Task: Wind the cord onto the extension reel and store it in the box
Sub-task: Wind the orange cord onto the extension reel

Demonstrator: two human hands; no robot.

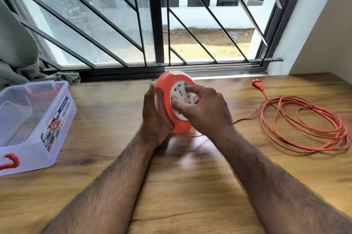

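Head view looks down on a wooden desk (190, 186) set against a barred window (156, 24). Both bare forearms reach in from the bottom edge and meet at an orange and white extension reel (171, 104), which is held tilted on its edge above the desk, near the middle of the picture, its white socket face turned toward the right hand.

The left hand (155, 117) cups the reel's orange rim from the left and underneath, its fingers curled round the back so that it carries the reel. The right hand (205, 108) lies over the white socket face, its fingers (192, 88) bent and spread, with fingertips touching the face; whether it grips a knob there cannot be told, since the hand hides that part and the area is blurred.

An orange cord (304, 125) runs out from under the reel's lower edge to the right and lies in loose, overlapping loops on the right side of the desk, well apart from the reel. Its orange plug (257, 85) rests flat on the desk at the far end, near the window sill.

At the left edge stands a clear plastic box (57, 125) with orange latches (11, 161), open at the top. Behind it a grey-green curtain (17, 47) hangs bunched against the window.
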